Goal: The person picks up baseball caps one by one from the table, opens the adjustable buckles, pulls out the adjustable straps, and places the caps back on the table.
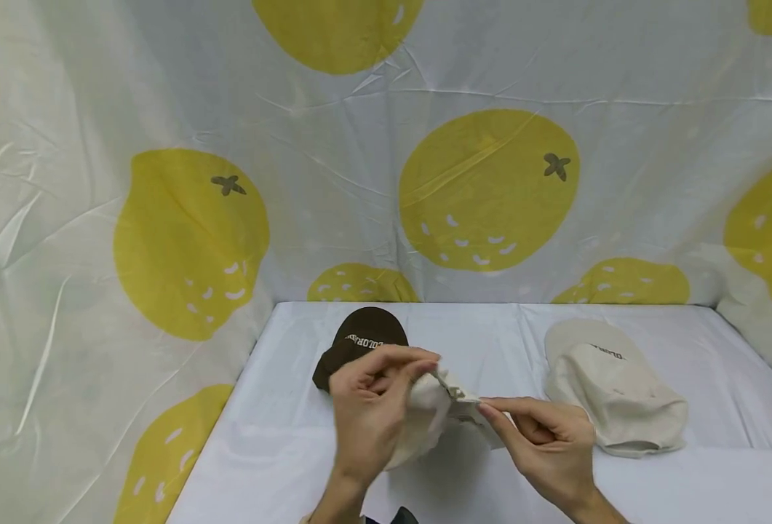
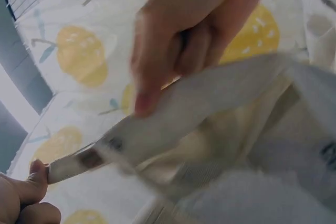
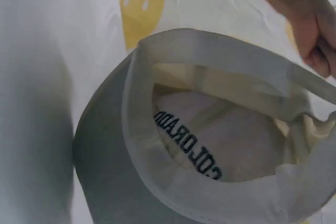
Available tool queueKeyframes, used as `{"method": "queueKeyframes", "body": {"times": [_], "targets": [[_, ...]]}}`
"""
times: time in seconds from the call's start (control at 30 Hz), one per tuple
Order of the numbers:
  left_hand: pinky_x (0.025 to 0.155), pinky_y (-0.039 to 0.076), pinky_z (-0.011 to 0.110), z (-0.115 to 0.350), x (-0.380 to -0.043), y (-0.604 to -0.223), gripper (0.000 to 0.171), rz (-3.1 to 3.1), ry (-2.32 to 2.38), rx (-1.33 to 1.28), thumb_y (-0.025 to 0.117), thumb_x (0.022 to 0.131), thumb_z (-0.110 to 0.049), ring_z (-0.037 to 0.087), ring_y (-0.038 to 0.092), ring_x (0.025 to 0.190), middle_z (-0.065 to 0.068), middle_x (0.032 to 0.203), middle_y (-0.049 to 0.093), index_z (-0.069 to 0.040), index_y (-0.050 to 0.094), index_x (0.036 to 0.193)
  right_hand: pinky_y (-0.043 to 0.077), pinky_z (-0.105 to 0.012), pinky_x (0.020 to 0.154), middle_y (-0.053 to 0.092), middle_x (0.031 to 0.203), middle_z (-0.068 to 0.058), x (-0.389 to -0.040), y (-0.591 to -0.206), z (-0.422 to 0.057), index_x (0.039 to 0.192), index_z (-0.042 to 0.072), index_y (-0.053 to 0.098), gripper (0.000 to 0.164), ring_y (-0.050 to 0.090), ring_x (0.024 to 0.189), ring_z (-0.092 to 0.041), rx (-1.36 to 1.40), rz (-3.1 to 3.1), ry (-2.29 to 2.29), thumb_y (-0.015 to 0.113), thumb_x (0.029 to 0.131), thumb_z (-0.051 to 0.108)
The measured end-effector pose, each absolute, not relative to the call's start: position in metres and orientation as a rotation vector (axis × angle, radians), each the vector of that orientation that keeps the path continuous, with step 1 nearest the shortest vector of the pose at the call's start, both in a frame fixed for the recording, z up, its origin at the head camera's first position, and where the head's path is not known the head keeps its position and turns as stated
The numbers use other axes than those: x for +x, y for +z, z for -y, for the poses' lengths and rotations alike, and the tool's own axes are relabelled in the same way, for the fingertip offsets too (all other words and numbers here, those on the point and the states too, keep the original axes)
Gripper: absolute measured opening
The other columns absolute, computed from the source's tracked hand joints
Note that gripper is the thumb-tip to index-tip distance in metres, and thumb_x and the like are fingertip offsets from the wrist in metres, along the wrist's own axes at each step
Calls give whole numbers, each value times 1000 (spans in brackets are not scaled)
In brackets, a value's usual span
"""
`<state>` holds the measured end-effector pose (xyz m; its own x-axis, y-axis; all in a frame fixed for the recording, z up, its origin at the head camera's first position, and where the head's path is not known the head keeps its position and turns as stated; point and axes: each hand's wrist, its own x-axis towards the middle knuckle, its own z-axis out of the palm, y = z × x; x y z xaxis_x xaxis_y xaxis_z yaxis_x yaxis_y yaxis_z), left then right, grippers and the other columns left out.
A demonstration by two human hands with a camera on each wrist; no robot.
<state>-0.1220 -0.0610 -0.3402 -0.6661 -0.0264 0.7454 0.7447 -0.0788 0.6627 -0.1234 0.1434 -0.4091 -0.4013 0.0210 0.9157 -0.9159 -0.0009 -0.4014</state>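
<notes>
Between my hands is a cream baseball cap (image 1: 418, 429), raised off the table. My left hand (image 1: 369, 407) pinches one end of its back strap (image 2: 68, 167) between thumb and forefinger. With thumb and forefinger, my right hand (image 1: 546, 440) pinches the cap's edge on the other side of the strap. The right wrist view looks into the cap's opening, where dark lettering (image 3: 186, 142) shows reversed through the front panel, with the brim (image 3: 102, 150) at the left. The left hand partly covers the cap in the head view.
A dark brown cap (image 1: 372, 327) with white lettering lies behind my left hand. To the right lies another cream cap (image 1: 615, 393), its brim pointing to the back. White cloth covers the table (image 1: 268, 437), and a lemon-print curtain (image 1: 333, 182) hangs behind and at the sides.
</notes>
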Motion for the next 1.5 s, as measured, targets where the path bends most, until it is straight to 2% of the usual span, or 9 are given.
{"method": "queueKeyframes", "body": {"times": [0.1,0.2,0.37,0.53,0.63,0.83,1.0,1.2,1.5], "targets": [[42,21,17,80,-121,-334,3,1600,-1805,-604,74,86,12,1,21,44,5,79,78,10,75,88,24,-10,43,23,50,6,-125,-411,-144,91,-6,79,20,16,49,-2,979,1502,1536,80,76,-18],[44,15,24,92,-121,-329,2,1613,-1819,-514,75,86,11,8,9,47,-7,80,78,12,75,88,28,-11,44,23,51,6,-125,-413,-144,92,-7,79,20,17,49,-2,1014,1489,1543,79,76,-19],[46,22,21,93,-121,-327,2,1629,-1813,-551,76,86,11,11,9,48,-7,79,77,10,76,88,29,-11,44,24,51,6,-125,-415,-140,92,-8,79,18,18,50,-1,1046,1471,1533,80,77,-18],[47,24,21,94,-120,-326,5,1616,-1779,-572,77,84,12,11,9,51,-2,53,59,8,77,87,23,-9,44,23,51,6,-127,-416,-140,91,-7,79,16,15,51,-2,1028,1470,1524,80,78,-16],[48,29,21,95,-120,-326,6,1626,-1770,-577,77,84,12,11,9,52,2,46,46,7,78,88,21,-9,43,22,51,6,-128,-416,-141,92,-7,79,16,14,51,-1,1024,1480,1507,80,79,-15],[56,39,14,97,-118,-326,6,1689,-1768,-554,79,84,9,13,9,51,0,44,39,5,79,90,17,-8,42,22,51,6,-129,-415,-142,91,-5,80,16,13,50,-1,998,1505,1486,81,79,-14],[55,36,18,99,-118,-326,8,1737,-1766,-537,80,84,8,14,10,52,-3,46,28,3,80,91,17,-8,42,22,51,6,-129,-413,-143,90,-4,80,14,15,49,-1,975,1504,1459,82,79,-12],[63,47,16,100,-118,-326,8,1771,-1794,-551,80,85,6,15,11,53,-2,49,24,3,80,93,18,-8,43,21,52,6,-130,-411,-143,90,-4,80,15,14,50,-1,971,1500,1454,81,78,-13],[61,44,16,101,-119,-328,9,1810,-1808,-545,81,85,4,16,13,52,-1,52,21,3,80,94,19,-8,45,21,52,6,-130,-410,-141,89,-4,80,12,14,51,-1,959,1496,1436,82,79,-11]]}}
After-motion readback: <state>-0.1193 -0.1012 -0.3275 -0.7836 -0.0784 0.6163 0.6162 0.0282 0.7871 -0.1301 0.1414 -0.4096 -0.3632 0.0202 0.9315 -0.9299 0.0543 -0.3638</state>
